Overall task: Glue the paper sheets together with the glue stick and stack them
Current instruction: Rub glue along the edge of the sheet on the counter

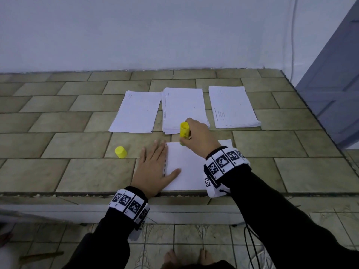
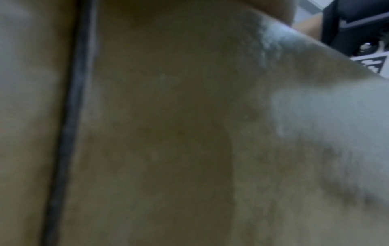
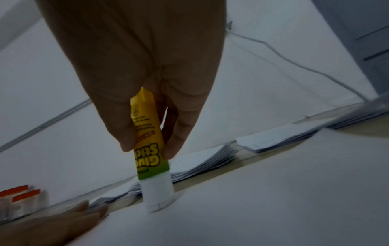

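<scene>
The yellow glue stick point(image 1: 184, 130) stood upright and uncapped, its white tip pressed on the far edge of a white sheet point(image 1: 186, 167) at the near edge. Its yellow cap point(image 1: 120, 152) lay left. Three paper stacks point(image 1: 184, 109) lay beyond.

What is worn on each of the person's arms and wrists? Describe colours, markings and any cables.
Both arms are in long black sleeves. The left wrist band is white with square black-and-white coded markers; the right wrist band is of the same kind. A thin black cable hangs below the right sleeve. Both hands are bare.
</scene>
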Motion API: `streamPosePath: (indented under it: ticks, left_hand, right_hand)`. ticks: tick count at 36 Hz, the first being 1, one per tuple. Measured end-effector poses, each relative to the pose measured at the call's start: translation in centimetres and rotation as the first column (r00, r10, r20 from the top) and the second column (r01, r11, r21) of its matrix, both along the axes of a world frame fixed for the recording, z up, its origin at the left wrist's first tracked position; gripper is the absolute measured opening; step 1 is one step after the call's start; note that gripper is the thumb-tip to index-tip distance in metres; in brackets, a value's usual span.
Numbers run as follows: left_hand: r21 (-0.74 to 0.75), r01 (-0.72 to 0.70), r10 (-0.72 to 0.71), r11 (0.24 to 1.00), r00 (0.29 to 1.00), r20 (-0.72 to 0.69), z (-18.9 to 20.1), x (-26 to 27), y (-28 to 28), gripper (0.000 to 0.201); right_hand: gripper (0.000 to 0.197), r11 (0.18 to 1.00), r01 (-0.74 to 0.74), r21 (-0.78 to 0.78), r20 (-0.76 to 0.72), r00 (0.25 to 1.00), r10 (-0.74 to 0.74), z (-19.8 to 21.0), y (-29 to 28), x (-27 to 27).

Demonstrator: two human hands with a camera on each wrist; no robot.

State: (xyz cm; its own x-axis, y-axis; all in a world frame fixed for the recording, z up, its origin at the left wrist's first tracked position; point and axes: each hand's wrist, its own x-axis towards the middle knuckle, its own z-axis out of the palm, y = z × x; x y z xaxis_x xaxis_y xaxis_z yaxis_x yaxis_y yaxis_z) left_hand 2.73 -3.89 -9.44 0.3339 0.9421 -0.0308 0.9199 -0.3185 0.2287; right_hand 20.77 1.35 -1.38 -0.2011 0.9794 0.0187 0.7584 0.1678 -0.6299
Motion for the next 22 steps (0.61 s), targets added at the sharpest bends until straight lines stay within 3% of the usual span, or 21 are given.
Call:
streamPosePath:
  ticks: [5, 14, 19, 22]
  left_hand:
    - [0.008, -0.008, 0.008, 1.000, 1.000, 0.011, -0.1, 0.0, 0.0, 0.104]
    - [0.020, -0.003, 0.003, 1.000, 1.000, -0.009, -0.3, 0.0, 0.0, 0.102]
    - [0.025, 0.002, -0.003, 1.000, 1.000, 0.015, -0.4, -0.1, -0.1, 0.101]
    - [0.032, 0.012, -0.013, 0.999, 0.999, 0.030, -0.4, -0.2, 0.0, 0.104]
  right_hand:
    - [0.018, 0.994, 0.110, -0.002, -0.024, 0.994, -0.110, 0.2, -0.9, 3.6]
    - [0.017, 0.956, 0.294, 0.014, -0.104, 0.951, -0.291, -0.8, -2.2, 10.5]
    - [0.024, 0.929, 0.370, -0.005, -0.087, 0.925, -0.369, -0.9, -2.3, 11.8]
    - [0.027, 0.927, 0.375, -0.001, -0.175, 0.913, -0.369, -0.7, -2.5, 11.3]
